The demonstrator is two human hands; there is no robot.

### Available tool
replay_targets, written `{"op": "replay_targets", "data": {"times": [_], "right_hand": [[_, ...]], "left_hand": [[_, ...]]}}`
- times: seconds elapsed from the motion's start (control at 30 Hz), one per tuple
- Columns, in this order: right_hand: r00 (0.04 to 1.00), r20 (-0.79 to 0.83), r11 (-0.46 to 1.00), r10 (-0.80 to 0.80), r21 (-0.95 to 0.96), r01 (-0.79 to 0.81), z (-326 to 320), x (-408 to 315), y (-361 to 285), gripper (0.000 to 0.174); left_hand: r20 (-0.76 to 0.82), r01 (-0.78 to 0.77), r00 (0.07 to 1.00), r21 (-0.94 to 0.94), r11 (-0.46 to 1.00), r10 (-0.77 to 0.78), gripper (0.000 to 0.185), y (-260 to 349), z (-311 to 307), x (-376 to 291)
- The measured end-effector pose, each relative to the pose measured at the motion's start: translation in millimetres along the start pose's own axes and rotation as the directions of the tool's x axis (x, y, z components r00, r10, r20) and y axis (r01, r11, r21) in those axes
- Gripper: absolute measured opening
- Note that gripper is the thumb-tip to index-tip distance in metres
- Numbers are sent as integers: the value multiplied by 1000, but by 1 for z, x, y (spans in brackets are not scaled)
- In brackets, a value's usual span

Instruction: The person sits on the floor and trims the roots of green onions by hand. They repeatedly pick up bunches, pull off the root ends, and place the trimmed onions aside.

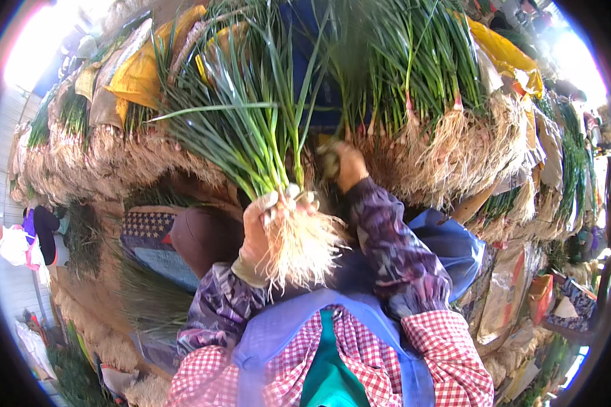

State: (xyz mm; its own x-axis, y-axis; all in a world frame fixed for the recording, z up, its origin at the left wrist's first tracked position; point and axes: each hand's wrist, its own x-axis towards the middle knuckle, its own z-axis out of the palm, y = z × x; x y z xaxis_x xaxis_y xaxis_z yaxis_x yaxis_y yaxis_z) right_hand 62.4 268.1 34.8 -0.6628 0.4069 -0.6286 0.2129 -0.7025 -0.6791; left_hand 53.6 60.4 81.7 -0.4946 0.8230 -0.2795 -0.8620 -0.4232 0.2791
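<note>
My left hand, in what looks like a pale glove, grips a bunch of spring onions just above the roots. Pale bulbs and stringy roots hang below the fist, while the long green leaves fan upward and to the left. My right hand is blurred at the left edge of a large heap of rooted spring onions. Its fingers look dark or greenish at the tips, and whether they hold a stalk is unclear.
Yellow sacking lies across another long row of spring onions at the left. Blue plastic is beside my right forearm. Loose green leaves lie on the left. Another person is at the far left edge.
</note>
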Motion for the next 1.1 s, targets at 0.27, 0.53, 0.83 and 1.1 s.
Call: {"op": "replay_targets", "data": {"times": [0.27, 0.53, 0.83, 1.1], "right_hand": [[536, 252, 206, -806, -729, 653, 39, 19, 21, 29], [924, 98, 903, -370, -194, 382, -51, 36, 11, 33], [803, 221, -165, -553, -974, 154, -37, 31, -20, 38], [745, 186, -331, -640, -943, -49, -19, 66, -45, 33]], "left_hand": [[38, -70, 997, 20, 997, 69, 34, 12, 21, 4], [171, -23, 985, -20, 1000, 26, 30, 46, 20, -25], [302, -185, 933, -57, 981, 193, 39, 53, 30, 0], [224, -133, 964, -73, 988, 146, 34, 23, -7, 23]]}}
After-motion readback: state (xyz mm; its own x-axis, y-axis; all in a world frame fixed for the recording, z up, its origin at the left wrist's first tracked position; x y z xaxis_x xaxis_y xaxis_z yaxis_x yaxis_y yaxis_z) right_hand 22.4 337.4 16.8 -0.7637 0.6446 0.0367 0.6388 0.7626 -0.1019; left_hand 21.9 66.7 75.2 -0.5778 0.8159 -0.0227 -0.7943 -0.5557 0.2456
